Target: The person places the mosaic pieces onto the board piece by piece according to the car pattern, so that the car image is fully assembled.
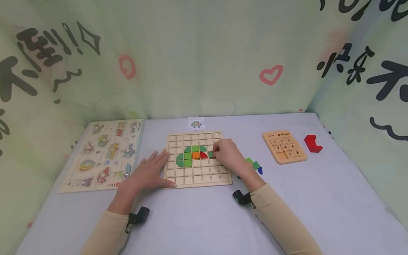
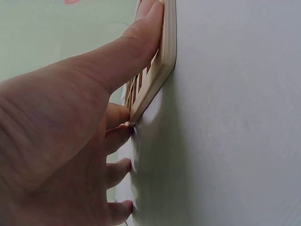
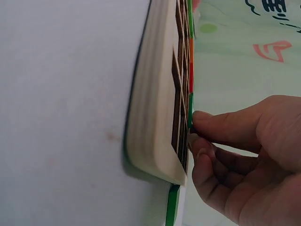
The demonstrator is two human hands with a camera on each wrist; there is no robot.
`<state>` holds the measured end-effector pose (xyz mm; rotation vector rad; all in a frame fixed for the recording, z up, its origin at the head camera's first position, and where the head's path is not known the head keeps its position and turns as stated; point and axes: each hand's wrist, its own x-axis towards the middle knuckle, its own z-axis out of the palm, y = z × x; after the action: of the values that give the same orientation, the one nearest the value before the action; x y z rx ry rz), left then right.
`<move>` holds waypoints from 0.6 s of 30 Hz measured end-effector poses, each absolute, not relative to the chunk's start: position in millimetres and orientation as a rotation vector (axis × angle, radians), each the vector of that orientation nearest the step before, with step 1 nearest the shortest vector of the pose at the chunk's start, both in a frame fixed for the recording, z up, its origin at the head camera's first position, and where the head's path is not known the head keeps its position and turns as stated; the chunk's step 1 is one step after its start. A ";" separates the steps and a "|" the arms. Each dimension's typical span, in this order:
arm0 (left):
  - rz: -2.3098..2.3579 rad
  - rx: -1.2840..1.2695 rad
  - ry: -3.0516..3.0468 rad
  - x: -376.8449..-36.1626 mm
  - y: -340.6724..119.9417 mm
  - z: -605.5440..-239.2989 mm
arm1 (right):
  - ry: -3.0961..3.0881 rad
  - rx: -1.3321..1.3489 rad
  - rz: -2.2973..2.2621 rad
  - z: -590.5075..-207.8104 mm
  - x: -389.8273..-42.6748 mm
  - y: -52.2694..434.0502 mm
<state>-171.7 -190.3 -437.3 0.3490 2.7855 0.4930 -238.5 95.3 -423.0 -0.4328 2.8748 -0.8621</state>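
Observation:
A wooden grid board (image 1: pixel 198 180) lies mid-table, with green tiles (image 1: pixel 187 156), an orange square (image 1: pixel 196 155) and a red rounded tile (image 1: pixel 203 155) in its cells. My left hand (image 1: pixel 147 173) is spread at the board's left side. Its thumb (image 2: pixel 134 47) rests on the front border in the left wrist view. At the right part of the grid, my right hand (image 1: pixel 230 154) pinches a small green tile (image 1: pixel 210 154) beside the red one. In the right wrist view the thumb touches that green tile (image 3: pixel 190 108); the fingertips partly hide it.
Loose green tiles (image 1: pixel 256 165) and a blue tile (image 1: pixel 260 170) lie right of the board, partly behind the right wrist. A small picture card (image 1: pixel 196 124) sits behind it. Leftward lies a picture puzzle board (image 1: pixel 95 148); rightward, a number puzzle (image 1: pixel 284 147) and a red block (image 1: pixel 313 143).

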 end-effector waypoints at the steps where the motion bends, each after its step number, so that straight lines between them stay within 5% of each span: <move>1: 0.494 0.351 2.786 -171.7 -190.2 -436.7 | 2.871 -0.444 -0.842 -422.4 -237.9 94.9; 18: 0.520 0.375 2.795 -167.8 -191.5 -432.9 | 2.744 -0.403 -0.644 -405.4 -242.4 147.4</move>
<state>-167.8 -191.5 -432.9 0.3753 2.7949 0.5200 -242.4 147.4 -405.4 -0.4029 2.7445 -0.6439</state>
